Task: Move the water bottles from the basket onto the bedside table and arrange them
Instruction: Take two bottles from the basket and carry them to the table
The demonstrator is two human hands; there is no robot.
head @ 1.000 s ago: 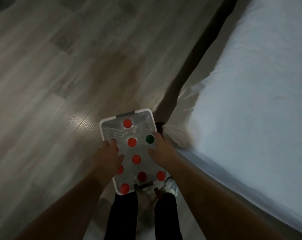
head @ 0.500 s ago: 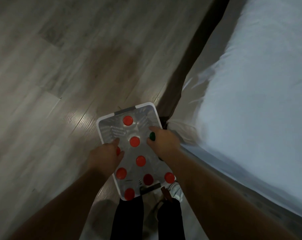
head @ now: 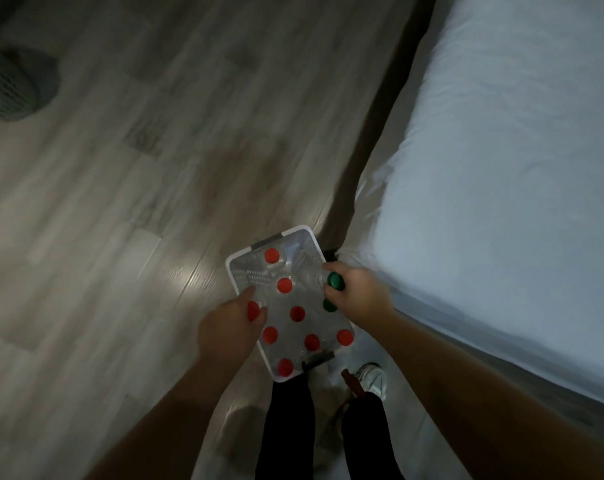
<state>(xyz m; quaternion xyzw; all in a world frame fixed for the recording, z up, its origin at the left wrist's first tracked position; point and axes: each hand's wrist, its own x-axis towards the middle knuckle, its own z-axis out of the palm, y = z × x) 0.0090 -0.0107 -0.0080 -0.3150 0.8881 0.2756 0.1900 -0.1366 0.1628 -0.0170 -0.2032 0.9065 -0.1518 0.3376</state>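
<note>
Basket (head: 236,271) between open floor (head: 127,188), bed (head: 501,202)

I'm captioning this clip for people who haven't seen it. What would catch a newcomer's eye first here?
The bright red caps of bottles standing in a white basket on the wooden floor, bottom centre, stand out most. Next, the right hand closed around a green-capped bottle at the basket's right edge, with the left hand on a red-capped bottle opposite. A large pale bed fills the right side.

Grey wood-look floor (head: 127,174) fills the left of the frame — a white basket (head: 236,287) sits on it at lower centre, beside the bed (head: 501,188).
</note>
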